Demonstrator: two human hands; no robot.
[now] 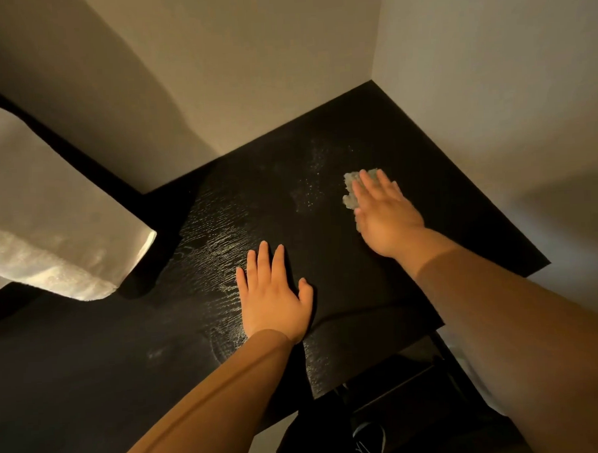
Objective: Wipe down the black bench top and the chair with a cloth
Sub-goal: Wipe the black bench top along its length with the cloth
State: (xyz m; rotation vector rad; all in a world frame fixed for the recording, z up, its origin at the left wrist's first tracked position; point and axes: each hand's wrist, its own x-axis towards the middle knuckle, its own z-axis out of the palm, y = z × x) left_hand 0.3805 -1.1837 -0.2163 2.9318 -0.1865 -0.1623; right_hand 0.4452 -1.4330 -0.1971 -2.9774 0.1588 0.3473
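Head view, table: we see the black table [321,139] set into a corner between two pale walls, with pale streaks along its wood grain left of centre.
Head view, cloth: a small pale, nubbly cloth [351,189] lies on the far right part of the table, mostly covered by our hand.
Head view, right grip: our right grip [386,212] lies flat on the cloth, fingers straight and spread, pressing it to the table.
Head view, left grip: our left grip [276,295] rests palm down on the bare table nearer the front edge, fingers straight and slightly spread, holding nothing, well apart from the cloth.
Head view, sleeves: brown sleeves [212,401] reach both wrists.
Head view, white fabric: a thick white fabric [61,236] sits at the left; we cannot tell whether it touches the table.
Head view, shoe: a dark laced shoe [368,435] shows below the table's front edge.
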